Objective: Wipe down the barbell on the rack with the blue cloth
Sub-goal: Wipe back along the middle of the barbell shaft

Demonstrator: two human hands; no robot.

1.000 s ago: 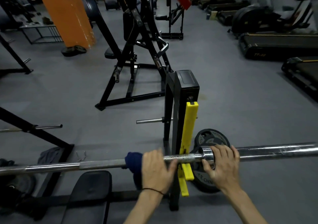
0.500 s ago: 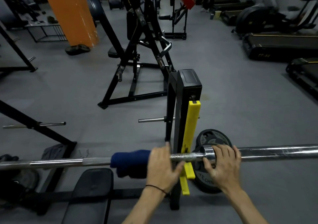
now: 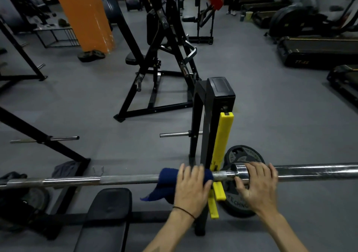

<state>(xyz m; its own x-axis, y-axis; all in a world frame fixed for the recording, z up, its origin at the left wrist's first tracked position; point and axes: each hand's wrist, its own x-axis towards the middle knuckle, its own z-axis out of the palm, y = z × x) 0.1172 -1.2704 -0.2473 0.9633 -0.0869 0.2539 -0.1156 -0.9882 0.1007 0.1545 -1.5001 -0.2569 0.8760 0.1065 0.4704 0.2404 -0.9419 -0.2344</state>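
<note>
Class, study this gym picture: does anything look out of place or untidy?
Yes. A grey garment lies crumpled on the floor by a black frame's foot, and a weight plate leans loose behind the barbell instead of being stored.

Both bare forearms reach forward from the bottom of the view, the left one wearing a thin black band at the wrist. The left hand lies palm down with its fingers curled over the blue cloth wrapped on the barbell. The right hand rests just beside it, fingers spread and bent over the bar's collar.
</note>
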